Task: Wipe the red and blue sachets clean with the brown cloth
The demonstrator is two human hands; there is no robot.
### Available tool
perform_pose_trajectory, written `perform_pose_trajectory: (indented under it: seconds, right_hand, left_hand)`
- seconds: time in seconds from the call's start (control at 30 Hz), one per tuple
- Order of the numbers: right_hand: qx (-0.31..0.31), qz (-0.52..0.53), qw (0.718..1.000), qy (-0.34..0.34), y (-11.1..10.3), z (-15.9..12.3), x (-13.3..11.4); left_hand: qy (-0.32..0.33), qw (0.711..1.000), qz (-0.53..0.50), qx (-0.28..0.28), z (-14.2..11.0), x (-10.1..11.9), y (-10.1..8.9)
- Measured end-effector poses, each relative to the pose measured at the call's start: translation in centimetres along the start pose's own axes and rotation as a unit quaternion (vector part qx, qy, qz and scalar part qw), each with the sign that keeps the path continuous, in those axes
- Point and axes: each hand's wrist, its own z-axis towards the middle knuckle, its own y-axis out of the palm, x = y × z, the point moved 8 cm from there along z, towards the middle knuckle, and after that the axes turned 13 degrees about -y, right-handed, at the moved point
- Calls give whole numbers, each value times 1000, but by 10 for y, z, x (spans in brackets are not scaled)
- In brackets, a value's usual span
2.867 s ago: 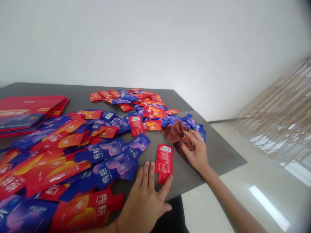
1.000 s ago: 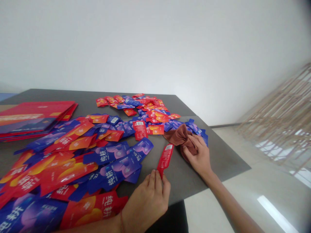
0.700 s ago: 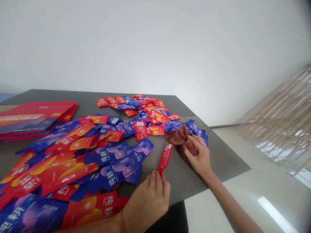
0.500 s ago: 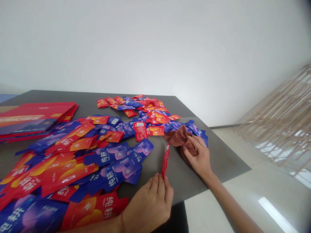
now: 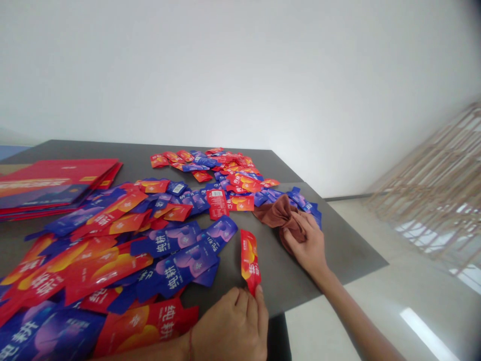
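1. A plain white wall point(image 5: 240, 75) rises behind a dark grey bench point(image 5: 338, 245), and a pale, glossy floor point(image 5: 376, 321) shows beyond the bench's right corner
2. At the far left lies a stack of flat red cards point(image 5: 48, 183), their edges slightly fanned
3. Overlapping red and blue foil sachets point(image 5: 105, 255) with Chinese print spread across the left and middle of the bench, and a smaller scatter lies further back
4. The left hand point(image 5: 231, 331), a thin red cord at its wrist, rests at the near edge, its fingers point(image 5: 240, 303) closed around the narrow tail of a red sachet point(image 5: 249, 258)
5. That sachet lies on bare bench, just right of the blue sachets and clear of the heap; a pinch at the tail keeps its orange-printed face visible and its body from snagging on its neighbours
6. The right hand point(image 5: 306, 240) presses down, its fingers point(image 5: 300, 223) closed and gripping a bunched brown cloth point(image 5: 280, 213), with a few blue sachets just behind it
7. At the far right, a slatted wooden frame point(image 5: 432, 170) stands beyond the bench, blurred at the frame's edge
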Motion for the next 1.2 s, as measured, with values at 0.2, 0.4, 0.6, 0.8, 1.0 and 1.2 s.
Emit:
perform_pose_trajectory:
  seconds: [0.2,0.4,0.6,0.8,1.0,1.2]
  right_hand:
    - [-1,-2,1000,-2,1,-1,1]
    - [-4,-2,1000,-2,1,-1,1]
    - [-1,3,1000,-1,0,0,-1]
    - [-1,6,1000,1,0,0,-1]
    - [-8,13,1000,2,0,0,0]
    - [-12,14,1000,3,1,0,0]
  left_hand:
    - [-1,1000,0,25,4,-3,-9]
    - [-3,999,-8,32,1,-2,-6]
    - [30,999,-31,20,-2,3,-4]
    - [16,999,-39,-2,-1,-2,1]
    - [3,1000,-30,-5,2,-4,1]
    - [-9,999,-36,-10,1,-6,0]
